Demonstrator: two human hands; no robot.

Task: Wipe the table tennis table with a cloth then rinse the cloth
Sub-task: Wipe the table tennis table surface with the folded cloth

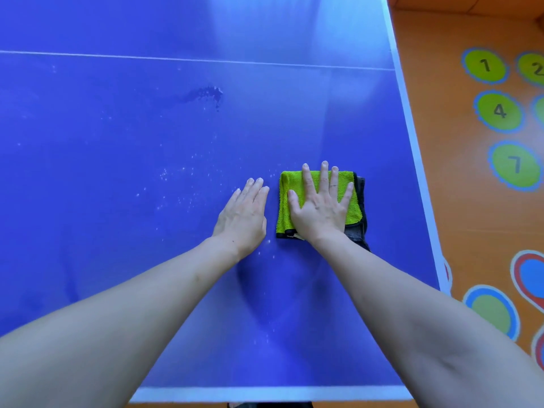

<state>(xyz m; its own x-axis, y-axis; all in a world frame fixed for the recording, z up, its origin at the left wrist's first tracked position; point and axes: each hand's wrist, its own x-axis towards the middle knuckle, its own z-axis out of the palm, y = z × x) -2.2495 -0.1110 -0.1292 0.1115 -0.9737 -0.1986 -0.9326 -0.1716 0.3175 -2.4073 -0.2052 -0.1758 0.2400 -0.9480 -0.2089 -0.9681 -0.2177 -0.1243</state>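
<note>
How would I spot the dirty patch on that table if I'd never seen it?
Start at the blue table tennis table and find its thin white centre line. Just below it lies a dark splattered smudge, unlike the tiny white specks nearer the hands.

An orange floor (pixel 459 160) lies right of everything, bearing green numbered circles (pixel 499 111) far and blue-ringed circles (pixel 492 310) near.
</note>
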